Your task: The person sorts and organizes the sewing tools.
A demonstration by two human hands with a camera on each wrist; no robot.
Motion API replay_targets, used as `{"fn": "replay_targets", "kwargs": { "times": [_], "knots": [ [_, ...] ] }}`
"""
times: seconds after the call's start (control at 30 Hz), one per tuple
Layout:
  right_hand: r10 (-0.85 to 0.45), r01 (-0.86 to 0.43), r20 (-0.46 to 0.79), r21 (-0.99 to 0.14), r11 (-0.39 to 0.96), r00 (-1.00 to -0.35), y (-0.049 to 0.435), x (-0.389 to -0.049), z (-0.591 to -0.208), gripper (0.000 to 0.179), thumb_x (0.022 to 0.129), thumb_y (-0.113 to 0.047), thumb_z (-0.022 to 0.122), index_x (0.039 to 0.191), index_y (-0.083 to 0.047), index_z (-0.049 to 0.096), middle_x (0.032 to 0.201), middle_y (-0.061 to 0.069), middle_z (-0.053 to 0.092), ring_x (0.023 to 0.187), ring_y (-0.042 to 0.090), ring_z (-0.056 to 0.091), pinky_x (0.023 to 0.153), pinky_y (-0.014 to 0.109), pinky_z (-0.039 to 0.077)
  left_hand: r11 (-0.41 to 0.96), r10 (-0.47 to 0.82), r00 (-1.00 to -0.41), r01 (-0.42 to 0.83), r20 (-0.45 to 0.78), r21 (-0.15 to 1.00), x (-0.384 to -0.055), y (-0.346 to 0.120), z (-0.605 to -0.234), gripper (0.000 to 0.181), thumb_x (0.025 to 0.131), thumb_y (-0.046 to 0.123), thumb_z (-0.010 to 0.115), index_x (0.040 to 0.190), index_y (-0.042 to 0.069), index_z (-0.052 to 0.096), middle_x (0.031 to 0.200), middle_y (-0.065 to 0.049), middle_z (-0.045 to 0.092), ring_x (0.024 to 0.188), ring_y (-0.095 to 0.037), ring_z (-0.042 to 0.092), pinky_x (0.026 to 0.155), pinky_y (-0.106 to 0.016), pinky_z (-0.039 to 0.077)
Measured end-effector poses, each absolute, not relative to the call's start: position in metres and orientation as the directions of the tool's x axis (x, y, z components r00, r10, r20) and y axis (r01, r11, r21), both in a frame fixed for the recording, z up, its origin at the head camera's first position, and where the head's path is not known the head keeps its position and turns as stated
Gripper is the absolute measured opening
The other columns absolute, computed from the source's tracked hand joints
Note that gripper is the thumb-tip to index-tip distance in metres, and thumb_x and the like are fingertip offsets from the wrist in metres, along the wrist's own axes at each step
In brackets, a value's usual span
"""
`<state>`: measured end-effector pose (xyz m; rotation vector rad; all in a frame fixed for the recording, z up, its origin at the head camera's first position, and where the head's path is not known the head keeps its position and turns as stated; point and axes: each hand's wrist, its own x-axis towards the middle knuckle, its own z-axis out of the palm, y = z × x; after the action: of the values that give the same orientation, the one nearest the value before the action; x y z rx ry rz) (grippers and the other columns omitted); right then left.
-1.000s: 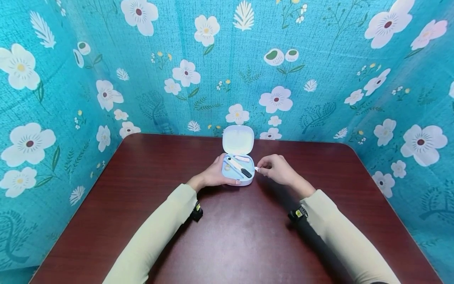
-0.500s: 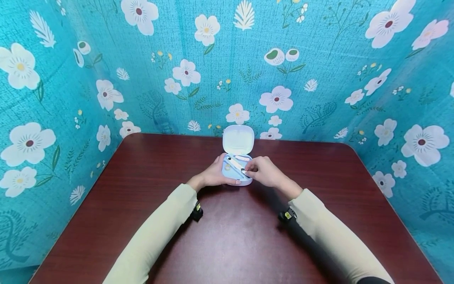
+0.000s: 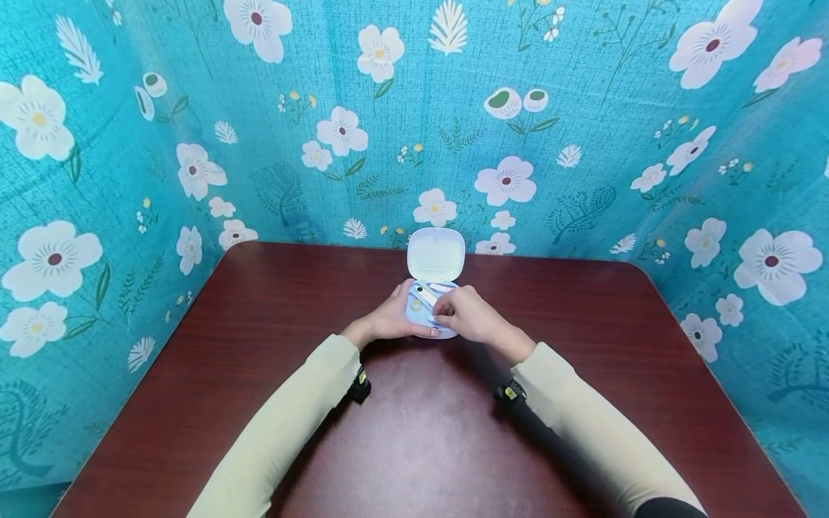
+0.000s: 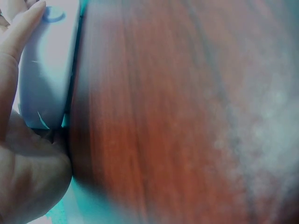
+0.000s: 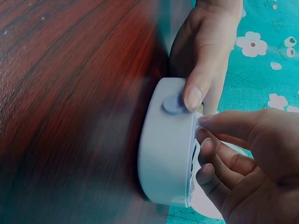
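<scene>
A small pale blue-white case sits open on the table, its hinged lid standing up at the back. My left hand grips the case's left side, with the thumb along the front wall beside a round blue latch. Over the tray, my right hand pinches a tiny white piece between thumb and index finger; its kind cannot be told. Inside lie a white stick with a dark spot, a round beige disc and a whitish strip at the back. The right hand hides the tray's right part.
The case stands near the far edge of a dark red-brown wooden table. Behind it and at both sides hangs a turquoise flowered curtain. Black wrist cameras sit under both sleeves.
My right hand has moved left from beside the case to over its tray, carrying the tiny white piece. It now covers the stick's dark end. The left hand and case have stayed put.
</scene>
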<state>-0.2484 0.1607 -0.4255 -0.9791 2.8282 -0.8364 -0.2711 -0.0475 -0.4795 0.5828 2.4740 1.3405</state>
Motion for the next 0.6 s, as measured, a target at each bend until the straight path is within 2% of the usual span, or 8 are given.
{"fn": "replay_targets", "kwargs": {
  "times": [0.27, 0.47, 0.6],
  "knots": [
    [-0.584, -0.58, 0.164, -0.486, 0.654, -0.795, 0.16, -0.247, -0.426, 0.004, 0.089, -0.002, 0.076, 0.091, -0.003, 0.079, 0.08, 0.002, 0.074, 0.072, 0.01, 0.065, 0.068, 0.029, 0.055, 0.495, 0.47, -0.882, 0.226, -0.04, 0.839, -0.272, -0.047, -0.48, 0.11, 0.07, 0.043, 0.095, 0.151, 0.015, 0.026, 0.138, -0.008, 0.04, 0.119, -0.021, 0.048, 0.103, -0.037, 0.041],
    [-0.553, -0.568, 0.189, -0.478, 0.67, -0.812, 0.17, -0.247, -0.424, 0.008, 0.087, -0.003, 0.077, 0.095, -0.002, 0.077, 0.084, 0.004, 0.073, 0.076, 0.016, 0.065, 0.07, 0.032, 0.054, 0.512, 0.466, -0.884, 0.234, -0.039, 0.827, -0.272, -0.046, -0.479, 0.112, 0.07, 0.043, 0.095, 0.153, 0.013, 0.026, 0.14, -0.009, 0.04, 0.122, -0.021, 0.046, 0.105, -0.038, 0.041],
    [-0.515, -0.555, 0.229, -0.484, 0.677, -0.826, 0.183, -0.252, -0.416, 0.011, 0.086, -0.003, 0.078, 0.097, -0.002, 0.077, 0.088, 0.007, 0.071, 0.079, 0.022, 0.066, 0.072, 0.035, 0.054, 0.53, 0.447, -0.893, 0.224, -0.045, 0.818, -0.272, -0.047, -0.474, 0.109, 0.078, 0.048, 0.088, 0.157, 0.009, 0.023, 0.146, -0.013, 0.04, 0.131, -0.024, 0.043, 0.11, -0.043, 0.038]
  ]
}}
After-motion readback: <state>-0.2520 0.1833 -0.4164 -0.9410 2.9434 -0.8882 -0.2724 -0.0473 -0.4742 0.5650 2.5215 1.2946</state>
